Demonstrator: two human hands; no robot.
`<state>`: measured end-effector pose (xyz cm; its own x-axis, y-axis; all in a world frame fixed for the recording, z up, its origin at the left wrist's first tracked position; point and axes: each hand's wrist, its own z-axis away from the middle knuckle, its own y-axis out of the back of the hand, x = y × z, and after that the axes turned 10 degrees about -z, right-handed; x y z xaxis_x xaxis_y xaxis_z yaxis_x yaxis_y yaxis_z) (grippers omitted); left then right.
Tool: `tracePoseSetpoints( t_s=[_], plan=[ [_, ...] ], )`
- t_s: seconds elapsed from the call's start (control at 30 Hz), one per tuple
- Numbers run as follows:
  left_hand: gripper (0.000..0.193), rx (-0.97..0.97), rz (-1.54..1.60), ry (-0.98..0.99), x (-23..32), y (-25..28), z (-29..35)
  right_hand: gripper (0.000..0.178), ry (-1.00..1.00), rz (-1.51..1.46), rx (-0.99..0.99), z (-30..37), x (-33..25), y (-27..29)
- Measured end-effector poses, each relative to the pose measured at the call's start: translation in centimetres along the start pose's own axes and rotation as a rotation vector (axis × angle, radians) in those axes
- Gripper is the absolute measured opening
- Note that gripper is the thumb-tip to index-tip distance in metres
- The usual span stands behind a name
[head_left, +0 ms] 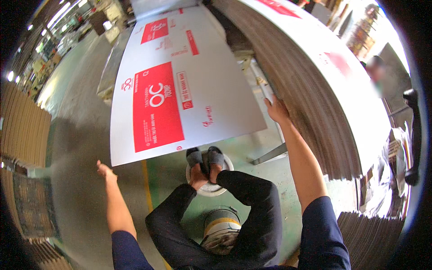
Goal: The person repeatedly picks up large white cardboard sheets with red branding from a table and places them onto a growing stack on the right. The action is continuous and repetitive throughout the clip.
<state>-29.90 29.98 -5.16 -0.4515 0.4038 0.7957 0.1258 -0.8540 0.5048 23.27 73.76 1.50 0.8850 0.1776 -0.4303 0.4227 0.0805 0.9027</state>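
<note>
Sheet [220, 90] between left hand [106, 171] and right hand [278, 110].

On the left, a tall pile of brown cardboard [24, 128] stands beside the floor [166, 177], and bright lights [58, 15] shine up high at the back. A yellow line [146, 186] runs along the green floor, and to its right are a bucket [222, 221] with a yellow band and a round white thing [220, 191]. At the bottom right sits a pile of dark brown sheets [369, 238].
</note>
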Motion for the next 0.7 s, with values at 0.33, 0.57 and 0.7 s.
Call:
tracePoseSetpoints(
  t_s=[0.33, 0.57, 0.7],
  plan=[
    [0.04, -0.878, 0.011, -0.188, -18.3, 15.2, 18.1, 0.054, 0.114, 0.067, 0.169, 21.5, 13.0, 27.3],
    [0.032, -1.037, 0.083, -0.059, -25.9, 22.2, 28.6, 0.036, 0.109, 0.175, 0.275, 31.5, 26.0, 31.5],
    [0.029, -1.091, 0.119, -0.091, -26.9, 22.5, 30.5, 0.056, 0.221, 0.072, 0.309, 33.3, 26.2, 30.0]
  ],
)
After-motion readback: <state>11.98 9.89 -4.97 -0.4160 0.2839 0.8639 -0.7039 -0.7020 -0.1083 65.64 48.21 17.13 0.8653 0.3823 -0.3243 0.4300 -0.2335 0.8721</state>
